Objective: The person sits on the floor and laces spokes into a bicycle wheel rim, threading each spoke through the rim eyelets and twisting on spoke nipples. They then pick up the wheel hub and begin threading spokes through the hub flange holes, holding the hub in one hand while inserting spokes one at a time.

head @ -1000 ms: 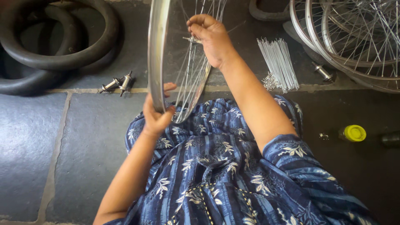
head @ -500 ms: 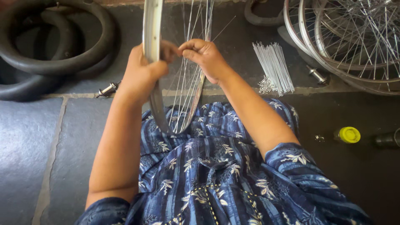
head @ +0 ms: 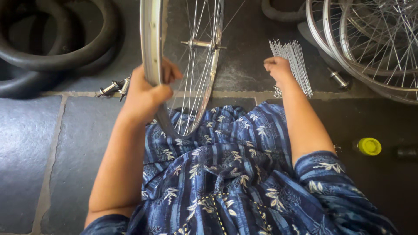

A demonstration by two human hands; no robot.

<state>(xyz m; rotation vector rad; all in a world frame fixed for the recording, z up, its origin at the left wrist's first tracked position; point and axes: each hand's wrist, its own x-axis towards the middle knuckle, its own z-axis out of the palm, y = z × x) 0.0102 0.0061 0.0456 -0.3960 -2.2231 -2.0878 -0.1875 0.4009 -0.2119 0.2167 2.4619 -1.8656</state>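
One hand, my left (head: pixel 146 93), clamps the wheel rim (head: pixel 150 48) upright on my lap while my right (head: pixel 278 69) closes on the loose spokes (head: pixel 294 65); a weak grip could topple it.

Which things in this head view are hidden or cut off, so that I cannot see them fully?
- Wheel: top cut off by the upper frame edge.
- Right hand: fingertips curl under over the spokes; whether it grips one cannot be told.
- Finished wheels: cut off by the right and top edges.
- Tubes: cut off at left.
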